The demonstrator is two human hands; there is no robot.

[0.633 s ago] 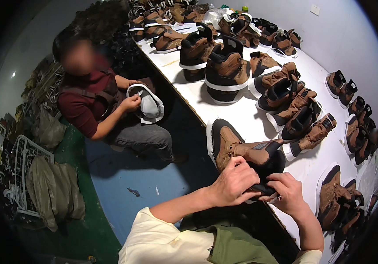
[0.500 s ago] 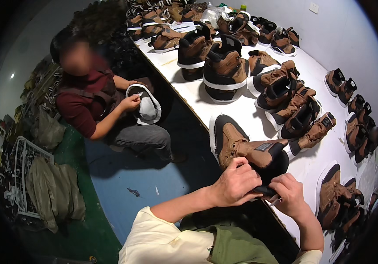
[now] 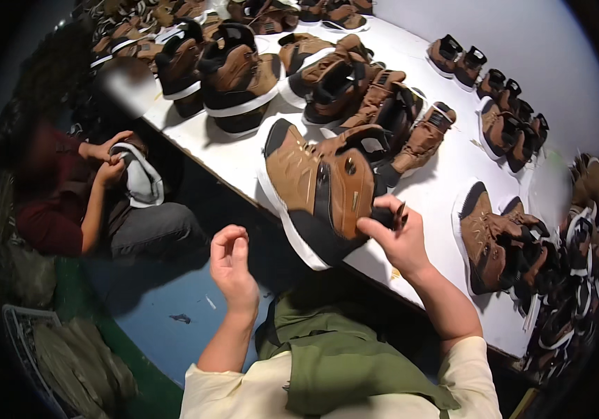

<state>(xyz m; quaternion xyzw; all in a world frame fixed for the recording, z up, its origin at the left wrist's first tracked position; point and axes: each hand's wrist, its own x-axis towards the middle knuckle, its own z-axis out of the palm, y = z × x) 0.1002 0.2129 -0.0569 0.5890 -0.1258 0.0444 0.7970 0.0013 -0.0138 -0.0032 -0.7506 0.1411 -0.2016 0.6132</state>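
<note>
A brown and black high-top shoe point(image 3: 324, 185) with a white sole rests tilted at the near edge of the white table, its toe pointing away to the left. My right hand point(image 3: 405, 241) grips it at the heel and collar, thumb on the near side. A small dark piece shows by the fingers of that hand; its kind is unclear. My left hand point(image 3: 235, 272) is raised away from the shoe, to its left over the floor. Its fingers are curled in with the thumb against them, and whatever they may hold is hidden.
More such shoes stand along the white table point(image 3: 418, 199), with a pair point(image 3: 491, 241) at the right. Shoes crowd a rack point(image 3: 582, 244) at the far right. At the left a seated co-worker handles a white-lined piece point(image 3: 142, 178). A wire basket point(image 3: 24, 335) with brown cloth stands lower left.
My view has swung to the right. My left hand has let go of the shoe and moved off to the left. The shoe has turned to show its side, with my right hand at its heel.
</note>
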